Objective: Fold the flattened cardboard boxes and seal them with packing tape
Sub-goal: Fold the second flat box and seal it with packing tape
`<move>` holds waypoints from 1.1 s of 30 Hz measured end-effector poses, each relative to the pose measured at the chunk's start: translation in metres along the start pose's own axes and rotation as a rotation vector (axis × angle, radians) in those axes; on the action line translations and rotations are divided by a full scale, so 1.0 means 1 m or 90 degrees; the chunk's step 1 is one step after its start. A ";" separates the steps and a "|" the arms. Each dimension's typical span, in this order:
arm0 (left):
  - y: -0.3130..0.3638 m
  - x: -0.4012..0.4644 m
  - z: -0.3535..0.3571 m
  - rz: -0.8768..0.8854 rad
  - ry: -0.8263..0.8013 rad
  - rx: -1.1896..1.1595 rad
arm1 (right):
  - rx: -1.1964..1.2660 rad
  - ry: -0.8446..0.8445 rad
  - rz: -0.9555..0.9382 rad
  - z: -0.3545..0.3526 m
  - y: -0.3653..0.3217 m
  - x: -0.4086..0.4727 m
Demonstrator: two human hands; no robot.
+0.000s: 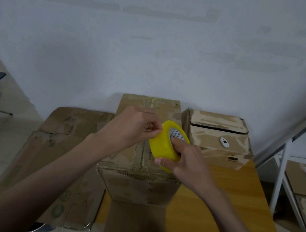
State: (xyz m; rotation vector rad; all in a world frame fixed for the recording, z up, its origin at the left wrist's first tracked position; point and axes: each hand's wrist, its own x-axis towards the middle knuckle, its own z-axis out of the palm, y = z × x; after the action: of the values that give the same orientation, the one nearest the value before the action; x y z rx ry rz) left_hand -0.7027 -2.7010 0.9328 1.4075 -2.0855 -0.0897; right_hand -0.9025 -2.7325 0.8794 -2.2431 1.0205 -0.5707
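We see the right hand (184, 162) grasping the yellow tape roll (165, 144), thumb under its outer band and fingers curled into the core, with the roll tilted on edge. Just beside it, the left hand (132, 126) pinches at the roll's rim with thumb and fingertips; whether it has the tape end we cannot tell. Directly beneath both hands stands the folded box (137, 176), its top flaps closed along a central seam, resting on the wooden counter (213, 208). Beyond the right hand sits a second box (217, 141) with a small white object (224, 142) on top. Below the left forearm, flattened cardboard (55, 152) lies spread out.
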 end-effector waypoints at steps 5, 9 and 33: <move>0.001 -0.004 -0.002 0.015 -0.017 -0.021 | 0.041 -0.031 0.000 -0.008 -0.006 -0.002; -0.001 -0.016 0.003 -0.067 0.023 -0.152 | 0.104 -0.070 -0.004 -0.023 -0.010 -0.001; -0.079 -0.088 -0.029 -0.511 -0.037 -0.435 | -0.024 -0.011 -0.019 -0.047 0.006 -0.015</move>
State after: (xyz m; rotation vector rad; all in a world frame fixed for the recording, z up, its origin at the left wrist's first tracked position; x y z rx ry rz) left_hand -0.6013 -2.6516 0.8872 1.6681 -1.1979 -1.0580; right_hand -0.9430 -2.7407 0.9075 -2.2957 0.9990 -0.5478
